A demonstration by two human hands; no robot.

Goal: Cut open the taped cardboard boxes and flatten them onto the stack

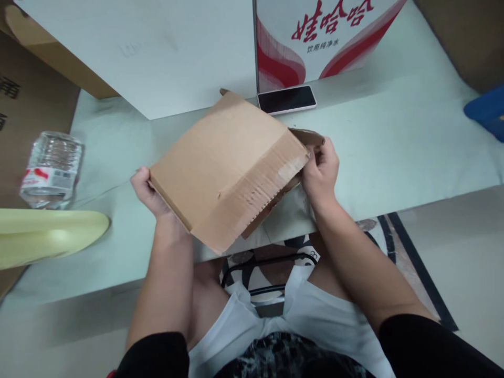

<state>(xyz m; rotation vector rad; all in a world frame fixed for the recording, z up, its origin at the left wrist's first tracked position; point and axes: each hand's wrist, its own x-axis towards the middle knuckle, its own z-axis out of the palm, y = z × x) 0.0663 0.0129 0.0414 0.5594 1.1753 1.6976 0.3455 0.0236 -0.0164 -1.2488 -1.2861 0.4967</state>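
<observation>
A brown cardboard box [224, 152] is tilted above the front part of the table, between my two hands. Its near flap [260, 194] has a torn, rough strip along it, and the side toward me gapes. My left hand [148, 191] is closed round the box's left edge, the thumb near the corner. On the other side my right hand [322, 168] grips a small side flap [307, 137] at the right corner. What lies inside the box, if anything, is hidden.
Behind the box, a phone [287, 100] lies against a white carton with red print [326, 37]. To the left are a clear water bottle [51, 170] on its side and a pale yellow curved object [51, 236]. Something blue [488, 113] stands at the right edge.
</observation>
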